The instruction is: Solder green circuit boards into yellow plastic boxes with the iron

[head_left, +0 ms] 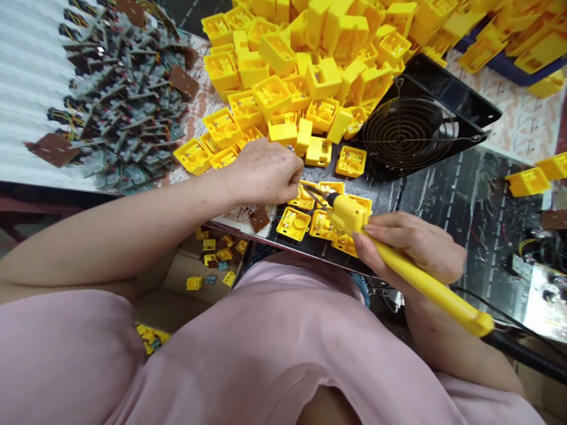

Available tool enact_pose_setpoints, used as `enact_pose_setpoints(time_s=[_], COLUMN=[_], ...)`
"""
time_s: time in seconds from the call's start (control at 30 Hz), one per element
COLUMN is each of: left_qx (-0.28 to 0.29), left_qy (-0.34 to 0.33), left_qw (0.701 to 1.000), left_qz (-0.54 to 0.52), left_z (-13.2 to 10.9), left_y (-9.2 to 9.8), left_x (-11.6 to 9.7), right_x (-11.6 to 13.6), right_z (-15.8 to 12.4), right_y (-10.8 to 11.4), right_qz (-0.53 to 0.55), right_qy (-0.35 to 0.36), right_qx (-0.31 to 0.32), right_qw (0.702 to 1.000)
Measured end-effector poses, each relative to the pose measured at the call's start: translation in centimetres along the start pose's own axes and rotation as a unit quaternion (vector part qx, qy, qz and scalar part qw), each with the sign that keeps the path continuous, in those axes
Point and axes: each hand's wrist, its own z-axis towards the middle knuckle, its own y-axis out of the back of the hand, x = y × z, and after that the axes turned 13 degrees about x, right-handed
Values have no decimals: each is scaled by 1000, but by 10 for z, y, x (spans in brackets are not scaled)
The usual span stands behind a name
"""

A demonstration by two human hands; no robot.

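Head view: my right fingers (398, 227) are wrapped around a corded yellow soldering iron (414, 270), judging by its slim nose. I grip it just behind its head, probably to steer it closely while staying clear of heat. My left fingers (293, 183) are curled near its thin tip; whether they pinch anything I cannot tell.

Between both sets of fingers, and partly hidden by the iron, small open-faced housings (293, 224) lie in close rows on the counter (443, 192), hollow side up, presumably so their insides are easy to reach. They are glossy moulded plastic, boxy with rounded corners, one showing a round perforated grille.

Beyond my left fingers rises a jumbled heap of yellow housings (274, 97). Farther left, thin greenish-grey circuit boards (128, 97) bristle with coloured wires. Beyond my right fingers, a square black fan (401, 136) leans with its ringed wire guard towards me, perhaps to shift fumes. Creased, shiny black film covers the counter near it.
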Motion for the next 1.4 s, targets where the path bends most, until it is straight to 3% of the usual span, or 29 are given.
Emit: enact_pose_setpoints(time_s=[0.47, 0.63, 0.73, 0.83, 0.93, 1.07, 1.2, 1.4], left_qx=[-15, -94, -137, -160, -168, -152, -97, -20], left_qy=[-11, -39, -38, -45, -53, -64, -65, -55], left_qw=[1000, 991, 981, 977, 977, 980, 988, 997], left_qz=[-5, -83, -130, -132, -118, -111, -100, -52], left_z=[1, -12, -16, -15, -14, -15, -15, -9], left_y=[-4, -21, -35, -46, -50, -47, -37, -17], left_x=[6, 25, 31, 29, 23, 19, 16, 9], right_x=[-4, -4, -4, -5, -6, -7, -5, -4], right_z=[-18, -12, -16, -26, -33, -28, -15, -6], right_y=[-4, -4, -5, -6, -2, 7, 8, 4], right_qz=[-22, 16, 23, 13, 2, 4, 54, 59], right_qy=[-87, -37, -74, -122, -127, -83, -5, 27], right_qx=[-43, -84, -97, -69, -50, -34, -3, 30], right_qw=[995, 996, 992, 990, 991, 996, 999, 997])
